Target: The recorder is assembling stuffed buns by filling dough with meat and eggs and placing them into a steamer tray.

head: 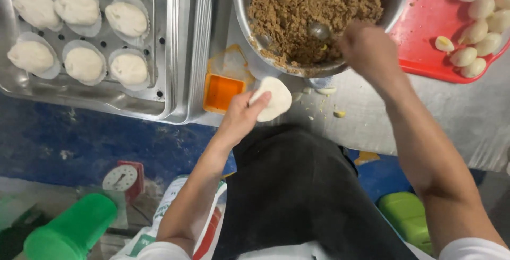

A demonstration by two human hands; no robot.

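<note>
While the left hand point(240, 115) cups a flattened dough round point(272, 98), the right hand point(366, 47) grips a spoon point(319, 30) in the filling bowl point(249, 21) — modest scoops, centred, seem wisest.

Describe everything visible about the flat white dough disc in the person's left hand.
The dough disc is a pale, smooth, roughly round flattened piece, soft-looking and unfilled. It lies tilted in the left hand, thumb across its near edge and fingers beneath. It is held above the table edge, just below the metal bowl of brown crumbly filling and beside an orange container. Nothing else touches it.
</note>
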